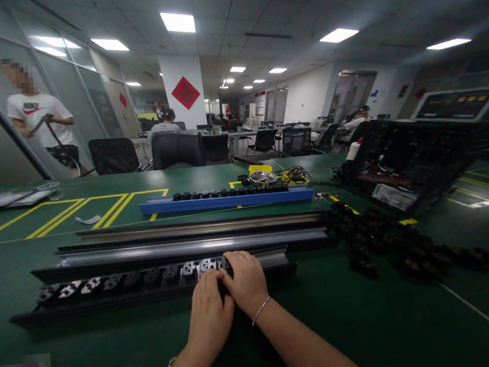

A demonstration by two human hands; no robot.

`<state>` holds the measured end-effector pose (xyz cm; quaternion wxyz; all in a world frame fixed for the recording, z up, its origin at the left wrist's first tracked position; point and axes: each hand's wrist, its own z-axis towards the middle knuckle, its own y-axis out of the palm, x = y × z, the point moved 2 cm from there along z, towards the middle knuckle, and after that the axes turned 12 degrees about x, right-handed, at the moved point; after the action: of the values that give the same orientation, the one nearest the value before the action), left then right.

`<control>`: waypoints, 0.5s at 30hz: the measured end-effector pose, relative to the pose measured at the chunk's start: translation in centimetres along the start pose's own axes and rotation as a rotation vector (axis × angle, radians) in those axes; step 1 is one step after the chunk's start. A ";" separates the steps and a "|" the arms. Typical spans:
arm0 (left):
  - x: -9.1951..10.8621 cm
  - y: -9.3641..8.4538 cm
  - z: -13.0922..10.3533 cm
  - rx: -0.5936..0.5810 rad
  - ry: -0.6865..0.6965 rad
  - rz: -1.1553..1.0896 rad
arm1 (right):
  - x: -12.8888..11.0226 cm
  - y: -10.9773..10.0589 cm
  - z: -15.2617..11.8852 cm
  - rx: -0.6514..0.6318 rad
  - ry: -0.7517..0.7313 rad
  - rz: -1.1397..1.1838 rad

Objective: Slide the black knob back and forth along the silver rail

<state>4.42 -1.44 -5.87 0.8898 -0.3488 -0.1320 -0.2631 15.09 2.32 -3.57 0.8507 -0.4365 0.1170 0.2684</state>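
A long black rail point(271, 260) lies nearest to me, with a row of socket modules point(131, 278) set along its channel, some with white faces and others dark. My right hand point(247, 281) is closed at the right end of that row, its fingers bent over a dark socket module point(224, 262). Touching it, my left hand point(209, 309) curls over the rail's near edge beside the same module. The fingers of both hands cover much of this module, and the left fingertips are partly hidden.
Behind lie more metal rails point(190, 247) and a blue rail point(229, 201) filled with black modules. A pile of black modules point(374, 234) is at right, before an open computer case point(415, 161). A round metal dish point(263, 177) stands farther back. A person point(43, 119) stands at left.
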 end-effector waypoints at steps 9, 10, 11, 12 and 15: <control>-0.1 -0.1 0.1 0.002 0.004 0.005 | -0.2 -0.2 0.0 0.019 0.045 0.009; -0.1 -0.1 0.1 0.003 0.003 0.003 | -0.1 -0.2 0.0 0.022 0.055 0.009; -0.1 -0.1 0.1 0.005 0.003 0.001 | -0.1 -0.2 0.0 0.025 0.064 0.009; -0.2 -0.1 0.1 0.008 0.003 0.000 | 0.0 -0.2 0.0 0.026 0.071 0.008; -0.3 0.0 0.0 -0.002 0.001 0.010 | 0.1 -0.2 0.0 0.025 0.079 0.006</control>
<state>4.16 -1.32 -5.99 0.8909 -0.3503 -0.1294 -0.2588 15.33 2.27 -3.46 0.8500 -0.4360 0.1552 0.2518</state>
